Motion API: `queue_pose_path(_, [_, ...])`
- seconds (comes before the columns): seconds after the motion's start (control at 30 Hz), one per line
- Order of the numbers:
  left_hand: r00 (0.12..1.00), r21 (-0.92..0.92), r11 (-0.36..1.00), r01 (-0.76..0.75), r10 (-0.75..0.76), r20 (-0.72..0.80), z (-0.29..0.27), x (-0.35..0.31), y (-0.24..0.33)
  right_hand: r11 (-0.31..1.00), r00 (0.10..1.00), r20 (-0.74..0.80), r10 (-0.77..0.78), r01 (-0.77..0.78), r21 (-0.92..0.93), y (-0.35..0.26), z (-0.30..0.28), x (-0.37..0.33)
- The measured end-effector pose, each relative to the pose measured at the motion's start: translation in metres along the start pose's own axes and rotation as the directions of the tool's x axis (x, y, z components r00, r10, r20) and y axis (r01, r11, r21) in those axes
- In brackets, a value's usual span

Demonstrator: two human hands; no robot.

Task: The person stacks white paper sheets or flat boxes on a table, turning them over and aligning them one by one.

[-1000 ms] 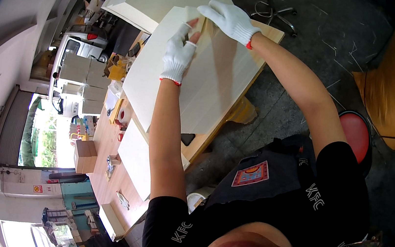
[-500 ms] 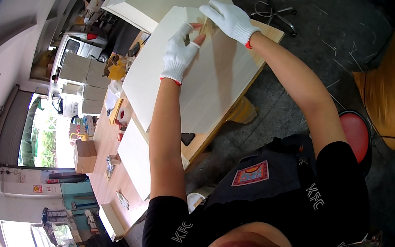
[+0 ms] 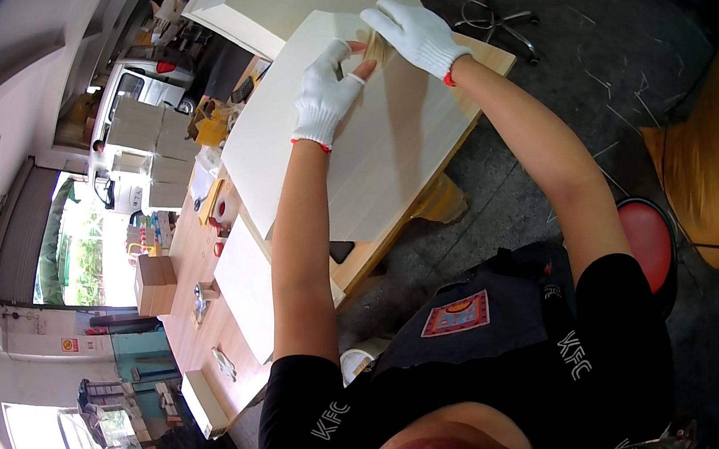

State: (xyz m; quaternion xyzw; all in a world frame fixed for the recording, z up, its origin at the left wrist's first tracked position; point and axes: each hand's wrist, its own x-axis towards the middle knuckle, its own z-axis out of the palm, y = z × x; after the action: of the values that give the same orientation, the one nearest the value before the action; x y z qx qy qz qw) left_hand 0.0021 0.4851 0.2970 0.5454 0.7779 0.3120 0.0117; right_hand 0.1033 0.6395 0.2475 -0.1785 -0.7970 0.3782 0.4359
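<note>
Wooden workbench (image 3: pixel 493 58) bears a pale panel (image 3: pixel 366 167); a tan strip (image 3: pixel 378 50) lies near its far end. Left hand (image 3: pixel 326 95): thumb and forefinger parted beside the strip. Right hand (image 3: pixel 418 38): extended, palm hidden. Neither grip can be told. Handling appears unfinished; the remainder is unclear.

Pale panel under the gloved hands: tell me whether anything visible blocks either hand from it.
Nothing visible blocks either: the left hand and right hand both lie over the pale panel. A thin tan strip shows between them; whether it is loose or part of the panel, I cannot tell.
</note>
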Motion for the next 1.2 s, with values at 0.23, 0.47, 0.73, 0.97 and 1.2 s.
queue_pose_path(0.23, [0.989,-0.123,0.988,-0.092,0.076,-0.129,0.006,0.0,0.002,0.999,0.999,0.031,0.04,-0.039,-0.026,-0.002,-0.004,-0.001])
queue_pose_path(0.47, [0.998,-0.043,0.998,0.037,-0.035,0.048,-0.001,0.002,-0.002,1.0,1.0,-0.005,-0.001,0.001,-0.026,-0.001,-0.002,0.001])
queue_pose_path(0.73, [1.0,-0.029,0.999,0.024,-0.024,0.015,0.001,0.002,-0.002,1.0,1.0,0.0,-0.004,0.004,-0.018,0.001,0.001,0.001])
queue_pose_path(0.97, [0.998,0.0,0.998,-0.058,0.058,-0.026,0.0,0.001,0.0,0.997,0.998,0.02,0.051,-0.05,-0.062,-0.004,-0.003,0.001])
queue_pose_path(1.2, [0.995,0.061,0.995,0.08,-0.083,0.059,0.0,0.003,0.006,0.999,0.999,-0.041,-0.015,0.013,-0.033,0.005,0.001,0.0])
